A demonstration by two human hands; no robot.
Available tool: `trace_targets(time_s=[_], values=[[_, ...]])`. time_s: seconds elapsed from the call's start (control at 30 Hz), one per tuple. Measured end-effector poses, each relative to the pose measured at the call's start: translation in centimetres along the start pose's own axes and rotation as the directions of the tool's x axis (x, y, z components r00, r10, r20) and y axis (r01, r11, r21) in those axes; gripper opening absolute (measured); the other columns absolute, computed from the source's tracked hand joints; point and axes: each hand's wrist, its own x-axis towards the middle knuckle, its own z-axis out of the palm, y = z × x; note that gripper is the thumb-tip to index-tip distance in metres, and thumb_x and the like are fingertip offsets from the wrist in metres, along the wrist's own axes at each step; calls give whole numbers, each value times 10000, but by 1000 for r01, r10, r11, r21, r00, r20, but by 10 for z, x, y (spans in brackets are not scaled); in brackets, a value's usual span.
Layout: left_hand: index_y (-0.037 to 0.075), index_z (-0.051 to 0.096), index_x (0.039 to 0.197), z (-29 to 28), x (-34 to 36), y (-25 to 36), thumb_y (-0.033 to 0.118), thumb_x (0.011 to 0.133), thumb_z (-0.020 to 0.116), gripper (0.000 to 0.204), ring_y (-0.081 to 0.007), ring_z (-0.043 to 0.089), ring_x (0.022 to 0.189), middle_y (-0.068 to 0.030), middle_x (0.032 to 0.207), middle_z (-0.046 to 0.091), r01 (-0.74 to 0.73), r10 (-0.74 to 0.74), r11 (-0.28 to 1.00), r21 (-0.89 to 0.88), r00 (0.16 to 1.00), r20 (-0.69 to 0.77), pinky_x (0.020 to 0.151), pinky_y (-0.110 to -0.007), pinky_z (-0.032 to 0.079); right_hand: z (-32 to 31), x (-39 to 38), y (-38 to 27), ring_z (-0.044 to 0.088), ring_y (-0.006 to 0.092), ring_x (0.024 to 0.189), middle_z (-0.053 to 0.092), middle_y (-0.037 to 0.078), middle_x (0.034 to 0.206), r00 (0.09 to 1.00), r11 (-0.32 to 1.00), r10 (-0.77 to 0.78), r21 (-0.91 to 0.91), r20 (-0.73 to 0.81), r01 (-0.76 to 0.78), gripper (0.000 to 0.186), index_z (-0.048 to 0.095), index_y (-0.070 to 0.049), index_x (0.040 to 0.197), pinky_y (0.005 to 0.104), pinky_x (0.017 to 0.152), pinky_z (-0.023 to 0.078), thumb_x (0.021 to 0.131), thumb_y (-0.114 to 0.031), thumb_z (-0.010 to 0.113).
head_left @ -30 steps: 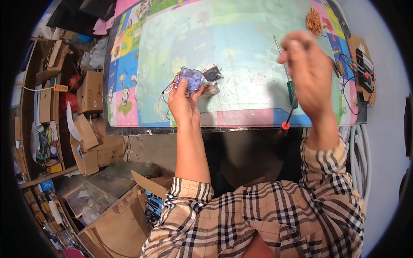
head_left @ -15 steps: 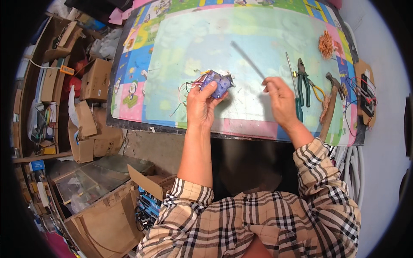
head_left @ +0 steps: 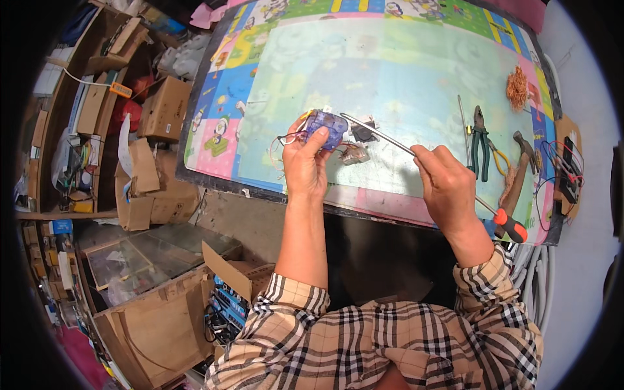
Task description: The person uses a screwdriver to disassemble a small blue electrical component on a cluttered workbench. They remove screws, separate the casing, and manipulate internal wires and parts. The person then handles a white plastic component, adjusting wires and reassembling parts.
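Note:
My left hand [head_left: 305, 162] holds a translucent blue plastic housing [head_left: 328, 125] with thin coloured wires trailing from it, thumb pressed on its face. My right hand [head_left: 442, 185] is closed round the shaft of a long screwdriver [head_left: 510, 224], its red-and-black handle jutting out behind the hand. The screwdriver's tip is at the housing's upper right edge; whether it touches is unclear. Just right of the housing lie a black component [head_left: 364, 132] and a small metallic piece [head_left: 356, 155], partly hidden.
On the patterned mat [head_left: 221, 143] to my right lie a thin screwdriver [head_left: 465, 110], green pliers [head_left: 482, 146], yellow-handled pliers [head_left: 502, 162], a hammer [head_left: 523, 149] and copper wire [head_left: 517, 88]. A meter with leads [head_left: 572, 166] sits beyond. Cardboard-filled shelves [head_left: 91, 117] stand left.
My right hand has come down from its raised position, and the screwdriver now points left to the blue housing. My left hand still holds the housing. The whole view has shifted.

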Motion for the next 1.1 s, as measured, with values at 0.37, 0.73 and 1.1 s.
trace_targets(time_s=[0.37, 0.73, 1.1], values=[[-5, 470, 1241, 7, -6, 1, -72, 778, 665, 506, -204, 615, 970, -117, 1087, 602, -103, 97, 989, 107, 994, 56, 882, -343, 512, -5, -1, 2, 592, 247, 627, 516, 81, 702, 999, 1000, -16, 4, 34, 16, 119, 646, -55, 931, 360, 519, 466, 813, -67, 640], [-8, 496, 1240, 16, -17, 7, -91, 774, 655, 499, -162, 588, 999, -104, 1136, 595, -303, 279, 922, 242, 951, 130, 914, -294, 464, -15, -5, -5, 593, 284, 641, 523, 105, 705, 994, 988, 68, 129, 91, -79, 105, 637, -49, 921, 380, 531, 466, 818, -71, 638], [10, 503, 1232, 17, -22, 15, -103, 782, 634, 482, -160, 569, 1058, -141, 1297, 540, -461, 406, 819, 342, 887, 222, 916, -294, 460, -6, 2, 20, 526, 101, 633, 585, 26, 708, 723, 467, 171, 591, 669, -658, 215, 675, 29, 935, 275, 562, 430, 926, -132, 532]])
